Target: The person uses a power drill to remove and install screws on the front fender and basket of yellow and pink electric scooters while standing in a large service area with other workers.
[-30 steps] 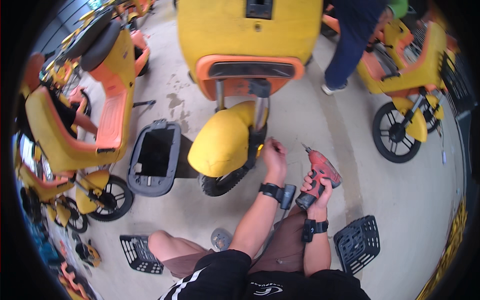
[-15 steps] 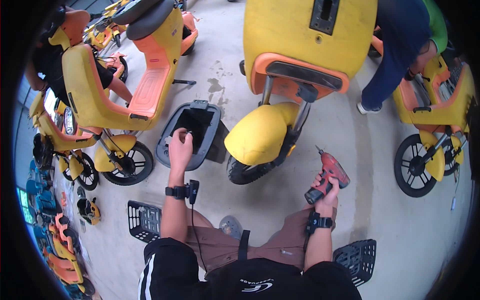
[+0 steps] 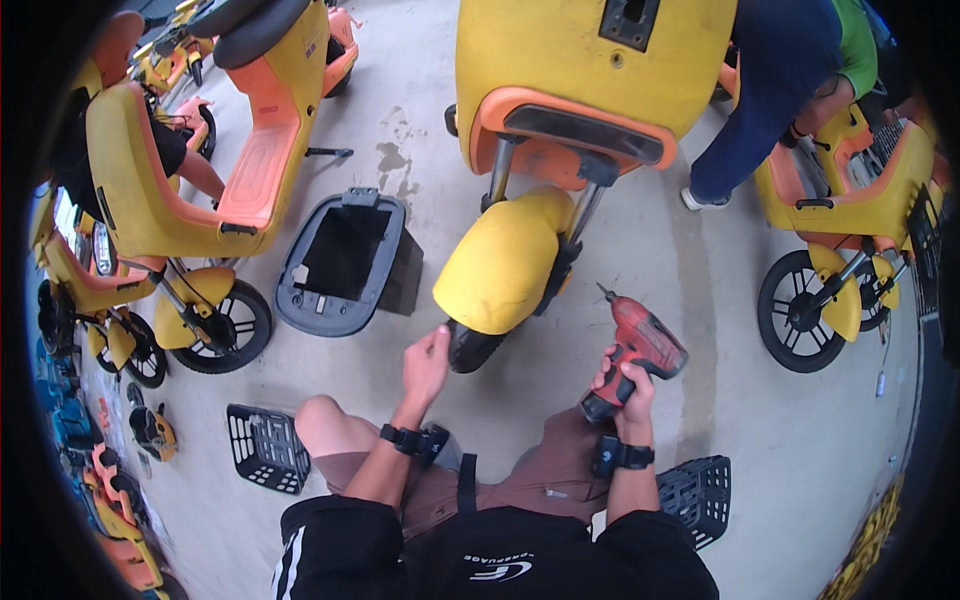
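My right hand (image 3: pixel 630 388) grips a red and black cordless drill (image 3: pixel 645 338), its bit pointing up and to the left, over my right thigh. Thumb and fingertips of my left hand (image 3: pixel 427 366) are pinched together in front of the black front wheel (image 3: pixel 472 350); whatever they hold, if anything, is too small to make out. Above that wheel curves the yellow front fender (image 3: pixel 500 265) of a scooter whose yellow front body (image 3: pixel 570 70) faces me. A dark grey open bin (image 3: pixel 300 312) with a thick rim stands to the left of the fender, small pieces lying on its near rim.
Another yellow and orange scooter (image 3: pixel 170 190) stands at the left, a person partly behind it. On the right a person in dark trousers (image 3: pixel 750 110) bends over a further scooter (image 3: pixel 835 215). Black baskets, one left (image 3: pixel 268 448) and one right (image 3: pixel 695 500), flank me.
My left hand has come out from over the grey bin and moved right, down to the front wheel. The drill stays in my right hand. The whole view has shifted slightly.
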{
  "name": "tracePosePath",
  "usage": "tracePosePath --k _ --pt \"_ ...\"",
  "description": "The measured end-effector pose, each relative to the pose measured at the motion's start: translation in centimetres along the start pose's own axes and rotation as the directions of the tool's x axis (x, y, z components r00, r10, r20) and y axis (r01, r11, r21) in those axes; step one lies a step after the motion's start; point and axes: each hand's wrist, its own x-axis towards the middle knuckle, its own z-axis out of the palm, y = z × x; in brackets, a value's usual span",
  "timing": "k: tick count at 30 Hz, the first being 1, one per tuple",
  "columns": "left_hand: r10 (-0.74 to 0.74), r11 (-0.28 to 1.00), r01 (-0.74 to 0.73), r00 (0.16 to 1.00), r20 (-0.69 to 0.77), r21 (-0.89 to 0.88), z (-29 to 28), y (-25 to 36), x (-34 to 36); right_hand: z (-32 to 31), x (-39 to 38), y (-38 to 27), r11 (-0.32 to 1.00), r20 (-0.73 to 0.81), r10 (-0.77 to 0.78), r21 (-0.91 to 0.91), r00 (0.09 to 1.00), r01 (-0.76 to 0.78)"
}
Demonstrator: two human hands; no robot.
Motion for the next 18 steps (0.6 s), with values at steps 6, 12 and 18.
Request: tracePosePath --k 6,12,18 --pt "0.165 0.971 -0.042 0.832 0.529 -0.237 3.9 0.3 -4.5 1.1 -7.2 -4.2 0.908 0.124 -0.068 -0.403 0.990 0.113" --pt "0.276 0.900 0.081 0.654 0.704 -0.428 5.4 -1.3 -2.9 6.4 -9.0 -2.1 0.826 0.187 0.050 -0.560 0.981 0.065" --pt "0.218 0.845 0.115 0.816 0.535 -0.522 -1.4 -0.1 5.3 11.5 -5.2 5.1 0.274 0.463 -0.082 -0.841 0.882 0.467"
